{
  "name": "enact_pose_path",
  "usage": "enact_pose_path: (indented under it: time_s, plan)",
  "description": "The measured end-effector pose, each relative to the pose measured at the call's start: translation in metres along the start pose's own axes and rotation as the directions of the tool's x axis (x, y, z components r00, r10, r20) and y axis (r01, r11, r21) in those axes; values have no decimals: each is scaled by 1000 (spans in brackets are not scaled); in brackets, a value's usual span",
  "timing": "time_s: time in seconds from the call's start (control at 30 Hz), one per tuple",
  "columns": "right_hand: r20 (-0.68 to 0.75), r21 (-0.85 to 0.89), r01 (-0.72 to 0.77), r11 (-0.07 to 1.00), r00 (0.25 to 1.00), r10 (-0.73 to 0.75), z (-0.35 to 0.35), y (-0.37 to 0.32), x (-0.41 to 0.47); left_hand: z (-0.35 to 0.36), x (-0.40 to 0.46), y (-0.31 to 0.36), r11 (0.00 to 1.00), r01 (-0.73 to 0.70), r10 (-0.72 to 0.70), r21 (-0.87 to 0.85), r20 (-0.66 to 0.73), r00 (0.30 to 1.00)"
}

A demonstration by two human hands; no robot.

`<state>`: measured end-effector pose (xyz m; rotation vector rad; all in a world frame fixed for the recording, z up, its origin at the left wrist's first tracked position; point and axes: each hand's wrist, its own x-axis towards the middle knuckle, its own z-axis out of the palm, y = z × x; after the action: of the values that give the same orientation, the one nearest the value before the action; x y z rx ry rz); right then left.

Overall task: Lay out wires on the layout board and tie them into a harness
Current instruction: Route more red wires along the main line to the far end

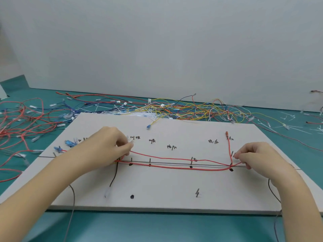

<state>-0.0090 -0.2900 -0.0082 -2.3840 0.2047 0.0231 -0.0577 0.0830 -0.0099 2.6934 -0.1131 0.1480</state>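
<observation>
A pale grey layout board point(167, 186) with metal pins and handwritten labels lies in front of me. A red wire point(174, 158) runs along the board's middle line between the pins. My left hand point(108, 145) pinches the clear terminal end of that red wire near a labelled pin at the board's upper left. At the right, my right hand point(253, 156) pinches the red wire beside a pin, where another red strand point(229, 149) rises to an orange terminal. A black wire point(114, 177) hangs down from the left pins to a clear terminal.
Loose red, blue, yellow and white wires point(174, 109) lie tangled on the green table point(157, 227) behind and left of the board. White cable ties point(286, 126) are scattered at the right. Blue terminals point(70, 143) sit at the board's left. A grey wall stands behind.
</observation>
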Motion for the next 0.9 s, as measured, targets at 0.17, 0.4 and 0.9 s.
enact_pose_path:
  time_s: [0.17, 0.4, 0.9]
  plan:
    - [-2, -6, -5, 1000, 1000, 5, 1, 1, 1, 15, -13, -17, 989, -111, 97, -101, -132, 987]
    - [-9, -25, -15, 1000, 1000, 15, 1, 6, 3, 24, -23, -22, 978, -146, 114, -150, -206, 972]
    - [-12, -47, -4, 999, 1000, 3, 2, 8, 4, 17, -25, -7, 890, 135, -258, -436, -237, 937]
